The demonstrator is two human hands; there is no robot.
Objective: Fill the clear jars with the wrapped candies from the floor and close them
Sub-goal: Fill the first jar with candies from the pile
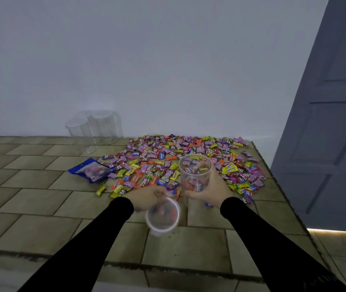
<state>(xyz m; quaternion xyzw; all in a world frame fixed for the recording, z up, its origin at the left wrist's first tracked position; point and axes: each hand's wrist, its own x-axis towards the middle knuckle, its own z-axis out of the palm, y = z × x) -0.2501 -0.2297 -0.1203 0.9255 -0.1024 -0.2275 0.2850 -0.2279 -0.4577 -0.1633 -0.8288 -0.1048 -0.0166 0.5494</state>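
Observation:
My right hand (212, 189) grips an upright clear jar (195, 175) that holds several wrapped candies and has no lid on it. My left hand (146, 199) pinches a round clear lid (162, 216) by its rim, low and to the left of the jar. A wide spread of wrapped candies (180, 163) in purple, yellow, orange and red covers the tiled floor just beyond both hands. Some empty clear jars (96, 129) stand against the wall at the far left.
A blue candy bag (91, 169) lies at the left edge of the candy spread. A white wall rises behind the floor. A grey door (332, 123) stands at the right. The brown floor tiles (30, 186) run to the left.

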